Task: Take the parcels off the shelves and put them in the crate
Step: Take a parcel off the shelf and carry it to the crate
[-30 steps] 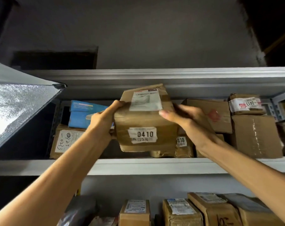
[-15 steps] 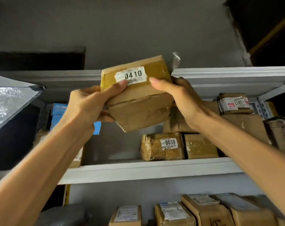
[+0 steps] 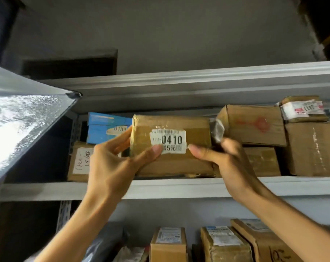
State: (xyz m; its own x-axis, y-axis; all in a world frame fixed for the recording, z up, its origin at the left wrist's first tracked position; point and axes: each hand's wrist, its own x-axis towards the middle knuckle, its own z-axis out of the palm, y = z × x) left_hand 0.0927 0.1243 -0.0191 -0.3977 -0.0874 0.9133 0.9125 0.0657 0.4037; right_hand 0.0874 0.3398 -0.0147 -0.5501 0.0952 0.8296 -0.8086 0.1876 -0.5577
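Gripping the taped cardboard parcel (image 3: 179,127) marked 0410 with left hand (image 3: 113,163) and right hand (image 3: 228,163), thumbs curled over its front face. Holding it level with the upper shelf (image 3: 179,188), just right of the blue box (image 3: 105,129).

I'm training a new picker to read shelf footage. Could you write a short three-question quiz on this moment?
1. True or false: only the left hand holds the brown parcel.
2. Multiple choice: the big number on the parcel's white label reads A) 0038, B) 0410, C) 0140.
3. Fill in: on the shelf, the blue box lies to the held parcel's ____ side.

Key:
1. False. The right hand has a grip on it too.
2. B.
3. Left.
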